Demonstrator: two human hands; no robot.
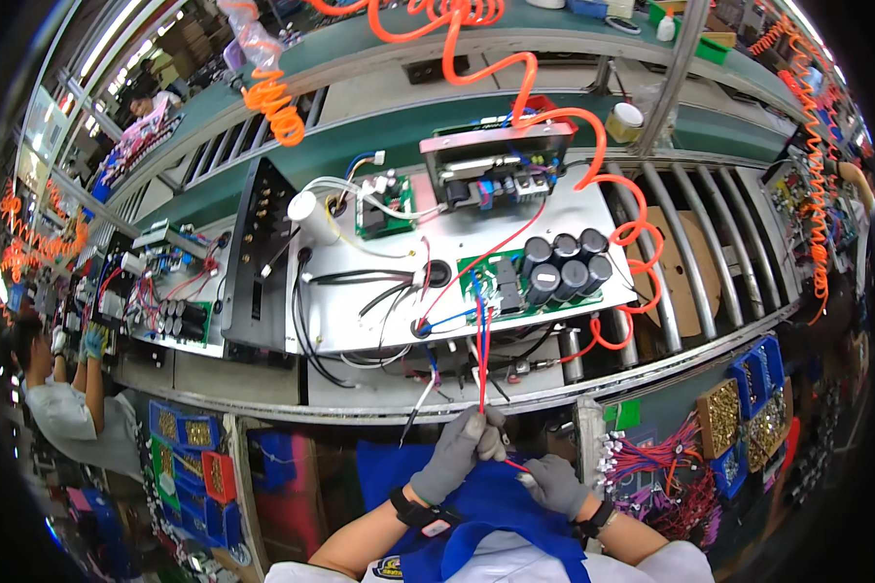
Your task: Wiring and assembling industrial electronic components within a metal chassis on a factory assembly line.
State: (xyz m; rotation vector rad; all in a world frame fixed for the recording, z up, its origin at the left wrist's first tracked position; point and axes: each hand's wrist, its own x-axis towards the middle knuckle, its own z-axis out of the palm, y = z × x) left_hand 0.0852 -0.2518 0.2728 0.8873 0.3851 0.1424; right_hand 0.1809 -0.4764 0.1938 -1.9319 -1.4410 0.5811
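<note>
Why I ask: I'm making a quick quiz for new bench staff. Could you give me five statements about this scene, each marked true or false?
1. The left hand and right hand wear grey gloves. True.
2. The left hand's grip is on a green wire. False: it holds a red wire.
3. Black cylinders stand on a green board. True.
4. Both wrists are bare. False: each wears a black band.
5. A red tray sits beside blue trays on the person's left. True.
</note>
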